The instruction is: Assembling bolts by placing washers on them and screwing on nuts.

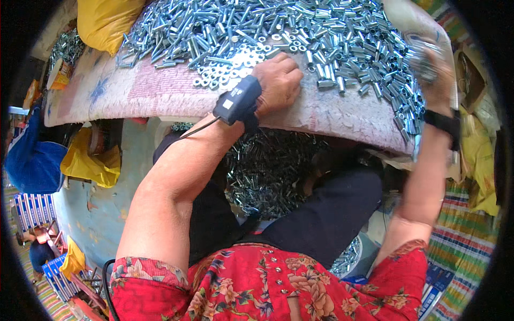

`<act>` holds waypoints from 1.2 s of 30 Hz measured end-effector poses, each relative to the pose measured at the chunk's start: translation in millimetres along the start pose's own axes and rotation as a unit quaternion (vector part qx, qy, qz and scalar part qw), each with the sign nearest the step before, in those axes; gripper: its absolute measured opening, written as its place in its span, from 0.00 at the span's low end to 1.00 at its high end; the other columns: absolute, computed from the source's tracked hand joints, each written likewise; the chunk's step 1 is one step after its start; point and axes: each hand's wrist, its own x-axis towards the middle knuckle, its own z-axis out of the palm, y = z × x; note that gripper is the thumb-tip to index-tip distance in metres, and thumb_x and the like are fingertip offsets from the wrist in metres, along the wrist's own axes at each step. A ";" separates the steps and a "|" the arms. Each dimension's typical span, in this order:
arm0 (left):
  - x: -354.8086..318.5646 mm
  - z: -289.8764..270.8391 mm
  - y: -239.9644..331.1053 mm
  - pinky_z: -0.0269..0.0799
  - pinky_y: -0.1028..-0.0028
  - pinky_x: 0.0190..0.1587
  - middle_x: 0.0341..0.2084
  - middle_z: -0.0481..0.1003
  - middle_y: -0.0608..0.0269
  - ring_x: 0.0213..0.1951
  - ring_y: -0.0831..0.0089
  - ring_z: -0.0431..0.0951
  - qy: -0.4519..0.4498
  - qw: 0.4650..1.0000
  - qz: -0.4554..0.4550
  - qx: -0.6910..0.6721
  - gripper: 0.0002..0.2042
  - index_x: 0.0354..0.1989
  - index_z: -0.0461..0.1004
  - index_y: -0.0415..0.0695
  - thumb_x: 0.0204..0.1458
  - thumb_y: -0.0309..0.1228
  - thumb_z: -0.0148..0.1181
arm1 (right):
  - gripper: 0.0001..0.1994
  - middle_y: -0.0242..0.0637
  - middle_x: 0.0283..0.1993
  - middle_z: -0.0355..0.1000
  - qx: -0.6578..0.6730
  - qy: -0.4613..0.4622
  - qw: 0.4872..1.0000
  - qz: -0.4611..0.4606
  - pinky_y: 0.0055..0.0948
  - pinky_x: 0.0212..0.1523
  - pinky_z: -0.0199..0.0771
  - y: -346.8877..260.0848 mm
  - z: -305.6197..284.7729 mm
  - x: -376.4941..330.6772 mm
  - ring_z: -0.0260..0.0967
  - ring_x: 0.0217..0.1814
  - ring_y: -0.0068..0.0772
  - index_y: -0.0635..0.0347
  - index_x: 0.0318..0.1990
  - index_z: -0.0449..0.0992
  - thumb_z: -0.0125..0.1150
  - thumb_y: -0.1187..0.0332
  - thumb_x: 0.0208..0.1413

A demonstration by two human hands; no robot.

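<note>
My left hand (279,84) rests at the near edge of the cloth-covered table (176,96), its fingers curled closed beside a patch of shiny nuts (225,72). Whatever those fingers hold is hidden. At the right end of the table is my right hand (438,80), smeared by motion, with blurred metal pieces around its fingertips; its grip does not show. Short metal sleeves (342,51) spread in a heap between my hands. Long thin bolts (187,32) are piled to the left and beyond. I wear a dark box on my left wrist and a black band on my right.
A yellow bag (107,24) sits at the table's far left. Below the table edge, between my knees, lies a dark heap of metal parts (267,171). A pale bucket (350,257) of metal pieces stands beside my leg. Striped matting (460,235) covers the floor at right.
</note>
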 end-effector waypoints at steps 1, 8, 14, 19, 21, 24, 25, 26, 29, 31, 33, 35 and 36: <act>-13.1 -8.3 -3.6 0.70 0.70 0.33 0.26 0.70 0.58 0.31 0.62 0.71 0.017 1.000 0.017 0.004 0.07 0.26 0.70 0.39 0.36 0.23 0.57 | 0.16 0.34 0.36 0.71 -0.045 0.005 0.999 0.020 0.20 0.25 0.69 11.1 77.4 -26.4 0.69 0.30 0.22 0.61 0.43 0.70 0.59 0.65 0.47; -54.2 -28.3 31.7 0.70 0.69 0.33 0.26 0.70 0.60 0.32 0.63 0.72 0.048 0.991 -0.008 -0.121 0.10 0.27 0.69 0.41 0.32 0.20 0.57 | 0.14 0.28 0.27 0.71 -0.109 -0.149 0.979 -0.085 0.19 0.26 0.68 65.7 219.0 -58.8 0.66 0.26 0.18 0.64 0.39 0.75 0.60 0.71 0.41; -71.1 -27.9 22.5 0.70 0.69 0.34 0.26 0.71 0.61 0.32 0.63 0.72 0.114 0.976 -0.054 -0.178 0.09 0.26 0.70 0.41 0.32 0.19 0.59 | 0.15 0.41 0.45 0.69 -0.080 -0.189 0.978 -0.031 0.31 0.43 0.69 45.4 235.5 -37.2 0.68 0.42 0.42 0.54 0.47 0.70 0.53 0.73 0.50; -68.7 -28.8 25.4 0.69 0.69 0.35 0.26 0.71 0.61 0.33 0.62 0.72 0.112 0.969 -0.086 -0.201 0.09 0.26 0.71 0.41 0.32 0.20 0.60 | 0.15 0.35 0.44 0.72 -0.188 -0.188 0.961 -0.082 0.19 0.39 0.69 27.5 221.6 -56.4 0.69 0.40 0.19 0.60 0.47 0.72 0.57 0.71 0.50; -67.5 -27.5 24.3 0.69 0.69 0.35 0.26 0.71 0.61 0.33 0.62 0.72 0.118 0.965 -0.093 -0.213 0.09 0.26 0.71 0.41 0.32 0.21 0.60 | 0.12 0.34 0.37 0.73 -0.250 -0.166 0.943 -0.146 0.19 0.36 0.70 36.5 219.5 -67.9 0.69 0.35 0.19 0.61 0.42 0.74 0.57 0.72 0.48; -68.6 -29.0 22.7 0.69 0.69 0.35 0.26 0.71 0.60 0.33 0.62 0.72 0.110 0.964 -0.095 -0.223 0.09 0.26 0.71 0.41 0.32 0.20 0.60 | 0.09 0.36 0.31 0.75 -0.309 -0.156 0.924 -0.160 0.20 0.33 0.71 34.9 227.9 -91.3 0.71 0.31 0.21 0.60 0.37 0.76 0.57 0.72 0.46; -68.9 -29.6 21.6 0.69 0.68 0.36 0.26 0.71 0.59 0.33 0.61 0.72 0.116 0.960 -0.095 -0.235 0.09 0.26 0.71 0.41 0.32 0.20 0.60 | 0.09 0.36 0.30 0.75 -0.316 -0.154 0.919 -0.179 0.20 0.33 0.71 38.3 232.0 -96.3 0.72 0.31 0.22 0.60 0.37 0.76 0.58 0.73 0.45; -69.4 -30.4 20.7 0.69 0.68 0.36 0.26 0.71 0.58 0.34 0.61 0.72 0.122 0.957 -0.095 -0.246 0.10 0.27 0.71 0.40 0.32 0.20 0.60 | 0.09 0.37 0.29 0.74 -0.322 -0.151 0.913 -0.199 0.21 0.32 0.71 42.5 235.5 -99.6 0.72 0.30 0.24 0.61 0.36 0.76 0.58 0.73 0.45; -73.4 -33.3 18.3 0.69 0.68 0.36 0.27 0.71 0.57 0.33 0.60 0.72 0.145 0.940 -0.100 -0.293 0.10 0.27 0.71 0.40 0.32 0.19 0.59 | 0.08 0.39 0.28 0.73 -0.334 -0.147 0.907 -0.211 0.23 0.29 0.70 53.5 250.2 -102.5 0.71 0.27 0.28 0.60 0.34 0.76 0.58 0.74 0.43; -76.5 -36.0 17.8 0.69 0.68 0.36 0.27 0.71 0.57 0.33 0.60 0.72 0.155 0.933 -0.106 -0.307 0.10 0.27 0.71 0.40 0.33 0.19 0.59 | 0.09 0.39 0.27 0.72 -0.332 -0.145 0.910 -0.201 0.26 0.28 0.69 53.7 266.0 -101.1 0.71 0.26 0.32 0.59 0.33 0.76 0.58 0.73 0.41; -77.9 -38.8 17.7 0.69 0.69 0.35 0.27 0.72 0.57 0.31 0.61 0.73 0.176 0.921 -0.120 -0.327 0.09 0.27 0.71 0.40 0.34 0.17 0.58 | 0.09 0.40 0.27 0.72 -0.352 -0.141 0.895 -0.233 0.27 0.28 0.70 54.8 280.1 -90.7 0.71 0.27 0.35 0.59 0.33 0.76 0.58 0.73 0.41; -78.2 -41.2 17.9 0.69 0.69 0.34 0.26 0.72 0.57 0.30 0.62 0.73 0.192 0.915 -0.137 -0.328 0.08 0.27 0.71 0.40 0.34 0.18 0.57 | 0.09 0.41 0.27 0.72 -0.385 -0.124 0.875 -0.266 0.31 0.31 0.71 59.0 293.0 -78.1 0.70 0.28 0.41 0.59 0.32 0.76 0.59 0.70 0.40; -78.5 -42.6 17.8 0.69 0.70 0.33 0.26 0.72 0.58 0.29 0.63 0.73 0.205 0.909 -0.153 -0.330 0.08 0.27 0.72 0.40 0.35 0.18 0.57 | 0.10 0.42 0.28 0.72 -0.431 -0.108 0.856 -0.265 0.35 0.34 0.71 62.9 297.1 -71.9 0.71 0.30 0.43 0.59 0.32 0.76 0.58 0.66 0.41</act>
